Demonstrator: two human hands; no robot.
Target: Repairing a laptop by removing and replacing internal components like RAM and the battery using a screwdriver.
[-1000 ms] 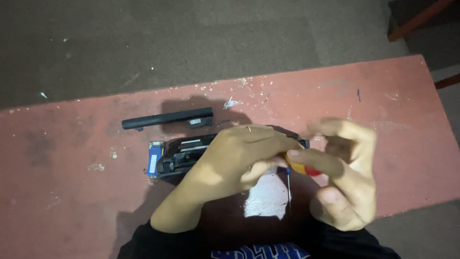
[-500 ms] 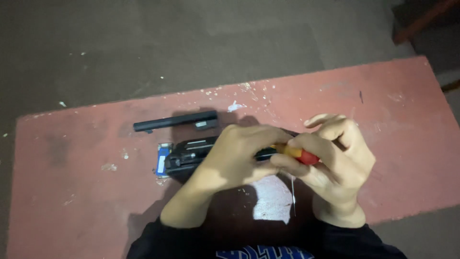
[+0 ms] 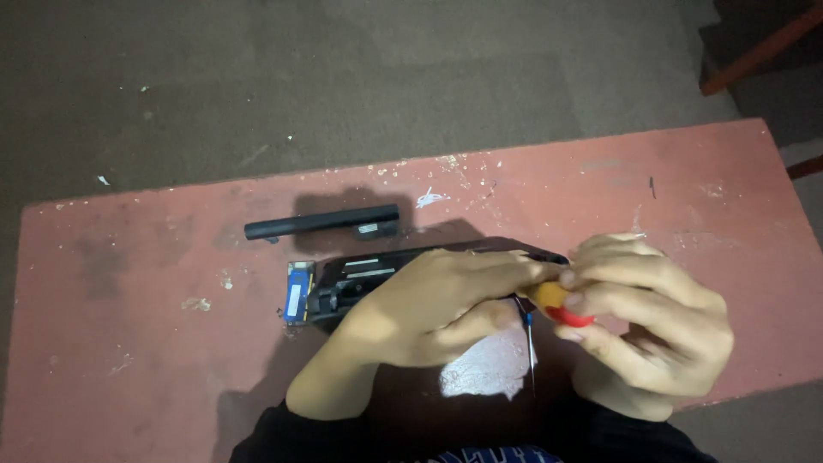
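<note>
Red, paint-flecked tabletop: left hand presses black device, fingers curled; right hand fingers pinch orange-red tool, probably screwdriver.

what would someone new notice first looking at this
First the two hands meeting at the middle of the red table: the right hand pinches a screwdriver with an orange and red handle, and the left hand rests over an opened black device. Behind it, apart on the table, lies a long black bar-shaped part. A white worn patch marks the near edge.
</note>
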